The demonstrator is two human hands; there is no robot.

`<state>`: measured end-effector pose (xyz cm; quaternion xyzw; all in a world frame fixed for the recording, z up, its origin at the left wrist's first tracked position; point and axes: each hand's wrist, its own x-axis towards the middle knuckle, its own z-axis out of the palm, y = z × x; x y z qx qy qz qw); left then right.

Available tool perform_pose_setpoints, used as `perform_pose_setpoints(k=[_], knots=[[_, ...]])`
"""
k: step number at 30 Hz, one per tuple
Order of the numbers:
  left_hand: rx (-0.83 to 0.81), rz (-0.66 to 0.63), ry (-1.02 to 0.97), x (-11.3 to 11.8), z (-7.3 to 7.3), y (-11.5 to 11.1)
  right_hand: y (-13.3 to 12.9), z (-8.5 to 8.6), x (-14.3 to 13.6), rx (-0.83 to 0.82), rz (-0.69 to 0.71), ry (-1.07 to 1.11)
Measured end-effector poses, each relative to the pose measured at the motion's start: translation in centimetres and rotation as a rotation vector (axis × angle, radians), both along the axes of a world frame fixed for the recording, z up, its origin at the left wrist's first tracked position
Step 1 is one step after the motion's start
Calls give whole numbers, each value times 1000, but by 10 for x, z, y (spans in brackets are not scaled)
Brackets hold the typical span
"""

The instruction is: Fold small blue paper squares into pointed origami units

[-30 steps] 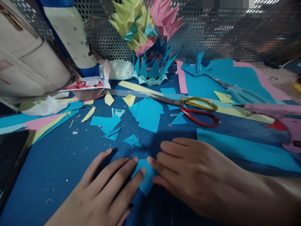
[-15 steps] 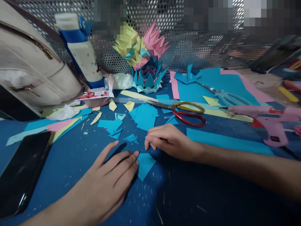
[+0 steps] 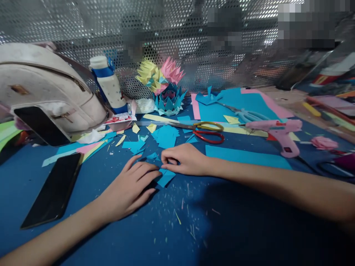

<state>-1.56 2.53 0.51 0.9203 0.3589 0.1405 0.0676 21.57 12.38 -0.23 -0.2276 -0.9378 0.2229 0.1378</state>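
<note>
The person's left hand (image 3: 135, 181) has its fingers spread, the tips at the left edge of a blue square (image 3: 166, 180) on the table (image 3: 116, 244). The right hand (image 3: 187, 159) curls at the square's far edge; whether it pinches anything, one cannot tell. Farther off lie blue sheets (image 3: 165, 136) and scissors (image 3: 195, 126).

A dark blue tabletop (image 3: 124, 242) spreads beneath and around the fingers (image 3: 149, 178) I'm watching; beyond them stands a grey perforated metal screen (image 3: 172, 38), light glaring through its holes high up to their right, while a broad shadow (image 3: 244, 229) darkens the nearer right side
</note>
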Motion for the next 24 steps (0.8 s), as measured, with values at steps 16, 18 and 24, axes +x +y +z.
perform_pose_setpoints(k=[16, 18, 24], knots=[[-44, -114, -19, -5, -3, 2, 1, -1, 2, -81, 80, 64], [-59, -119, -21, -5, -2, 2, 2, -2, 2, -76, 122, 73], [-128, -169, -34, -8, -1, 3, 5, -4, 3, -94, 185, 133]])
